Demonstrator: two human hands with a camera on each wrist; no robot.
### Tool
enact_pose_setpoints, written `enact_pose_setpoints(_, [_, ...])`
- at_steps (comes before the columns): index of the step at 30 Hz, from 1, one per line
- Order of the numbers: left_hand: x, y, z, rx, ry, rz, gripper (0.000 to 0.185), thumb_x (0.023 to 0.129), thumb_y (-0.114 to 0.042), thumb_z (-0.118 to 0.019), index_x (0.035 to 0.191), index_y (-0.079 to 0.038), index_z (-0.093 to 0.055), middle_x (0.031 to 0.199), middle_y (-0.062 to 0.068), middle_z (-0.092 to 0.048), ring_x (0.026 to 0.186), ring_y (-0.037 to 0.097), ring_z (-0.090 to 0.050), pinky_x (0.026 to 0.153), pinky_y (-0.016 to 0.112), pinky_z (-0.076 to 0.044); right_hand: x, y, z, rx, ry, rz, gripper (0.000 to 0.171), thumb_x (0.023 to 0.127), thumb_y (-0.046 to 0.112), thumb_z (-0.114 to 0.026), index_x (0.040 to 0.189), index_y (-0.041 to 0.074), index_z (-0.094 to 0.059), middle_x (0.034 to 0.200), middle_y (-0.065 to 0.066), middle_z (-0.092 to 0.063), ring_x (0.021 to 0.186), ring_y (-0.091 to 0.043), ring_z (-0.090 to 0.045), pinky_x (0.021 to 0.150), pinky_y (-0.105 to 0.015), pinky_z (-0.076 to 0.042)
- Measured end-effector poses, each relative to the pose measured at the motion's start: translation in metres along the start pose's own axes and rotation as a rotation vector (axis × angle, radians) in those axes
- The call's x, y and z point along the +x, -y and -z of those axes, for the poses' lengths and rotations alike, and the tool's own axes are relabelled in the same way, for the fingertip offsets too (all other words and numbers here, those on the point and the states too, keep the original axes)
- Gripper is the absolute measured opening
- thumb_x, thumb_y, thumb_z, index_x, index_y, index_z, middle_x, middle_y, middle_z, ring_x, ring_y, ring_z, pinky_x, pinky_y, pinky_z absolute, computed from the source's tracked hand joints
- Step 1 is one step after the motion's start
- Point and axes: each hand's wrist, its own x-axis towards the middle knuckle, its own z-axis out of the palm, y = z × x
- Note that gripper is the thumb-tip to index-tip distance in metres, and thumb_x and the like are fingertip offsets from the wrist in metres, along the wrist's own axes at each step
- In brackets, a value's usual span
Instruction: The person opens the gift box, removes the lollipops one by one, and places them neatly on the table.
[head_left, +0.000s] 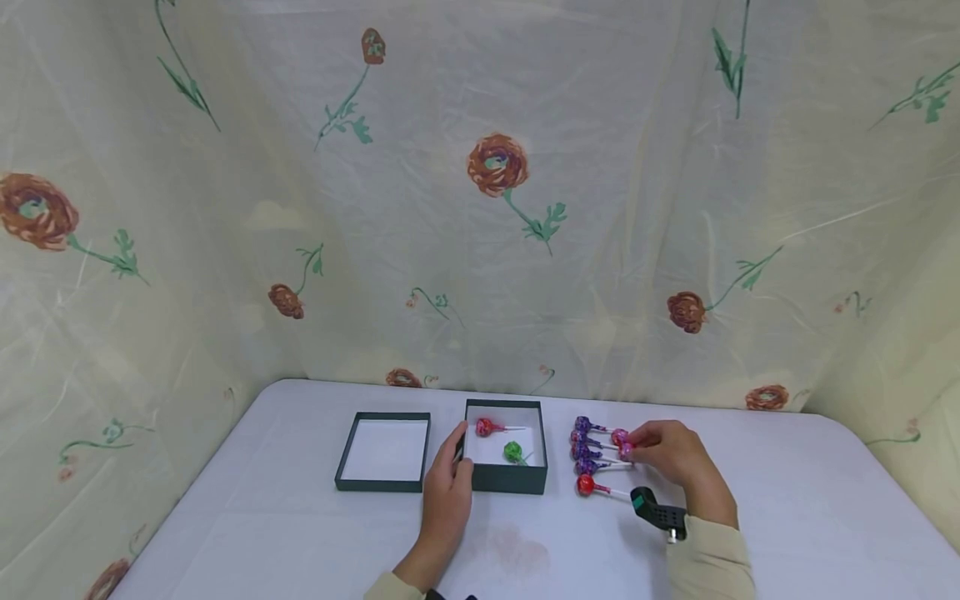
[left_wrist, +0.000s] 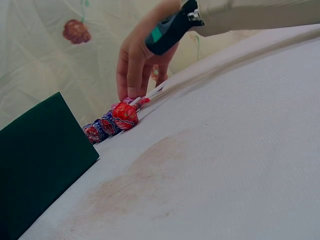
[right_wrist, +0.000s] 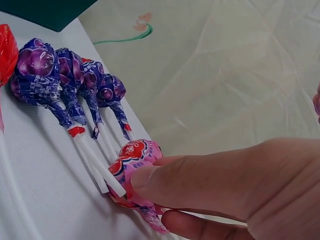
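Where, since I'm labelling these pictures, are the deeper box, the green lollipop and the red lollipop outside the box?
Deeper box point(head_left: 508, 480): head view, on its front outer wall.
Green lollipop point(head_left: 513, 452): head view, on its wrapped head.
Red lollipop outside the box point(head_left: 585, 485): head view, on its round head.

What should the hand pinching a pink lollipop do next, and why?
The right hand should probably lift the pink lollipop straight up: it has a pinch on it, and purple lollipops lie close by, so sliding might nudge them.
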Motion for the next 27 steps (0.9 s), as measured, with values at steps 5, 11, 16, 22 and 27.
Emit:
enact_pose_setpoints(5, [0.000,0.001,0.000,0.003,-0.007,-0.002,0.050,0.096,-0.009,-0.045,0.144,-0.022,-0.045,0.149,-0.005,-0.042,0.132,0.015,-0.041,0.109,0.045,-0.036,-0.001,0.001,0.001,0.004,-0.004,-0.005,0.021,0.085,0.013,-0.071,0.104,0.004,-0.071,0.094,-0.008,-0.067,0.087,-0.025,-0.056,0.076,-0.042,-0.048])
enact_pose_setpoints(11, [0.000,0.000,0.000,0.003,-0.010,0.000,0.049,0.096,-0.009,-0.045,0.144,-0.021,-0.046,0.149,-0.004,-0.042,0.132,0.016,-0.041,0.108,0.045,-0.037,-0.001,0.002,0.002,0.012,-0.004,-0.003,0.023,0.085,0.016,-0.071,0.105,0.005,-0.071,0.095,-0.008,-0.067,0.088,-0.026,-0.057,0.077,-0.044,-0.049])
enact_pose_setpoints(16, [-0.001,-0.001,0.000,0.002,-0.009,0.002,0.049,0.096,-0.009,-0.045,0.144,-0.021,-0.046,0.149,-0.004,-0.043,0.133,0.017,-0.041,0.108,0.046,-0.036,-0.003,0.007,0.004,0.025,-0.014,-0.016,0.025,0.085,0.017,-0.071,0.107,0.004,-0.070,0.095,-0.008,-0.067,0.089,-0.026,-0.057,0.077,-0.045,-0.049])
enact_pose_setpoints(22, [-0.001,-0.002,0.001,-0.002,-0.005,0.004,0.049,0.096,-0.009,-0.045,0.144,-0.021,-0.046,0.148,-0.005,-0.042,0.134,0.015,-0.040,0.109,0.045,-0.036,-0.004,0.018,0.004,0.033,-0.023,0.007,0.025,0.089,0.017,-0.067,0.110,0.003,-0.068,0.094,-0.008,-0.067,0.084,-0.024,-0.058,0.077,-0.044,-0.050])
enact_pose_setpoints(27, [0.000,-0.001,0.000,0.007,-0.011,-0.011,0.050,0.096,-0.008,-0.045,0.144,-0.020,-0.046,0.148,-0.003,-0.043,0.131,0.017,-0.043,0.107,0.046,-0.038,-0.006,0.030,0.002,0.028,-0.031,0.056,0.027,0.088,0.018,-0.067,0.111,0.003,-0.068,0.093,-0.007,-0.067,0.078,-0.020,-0.060,0.073,-0.038,-0.052])
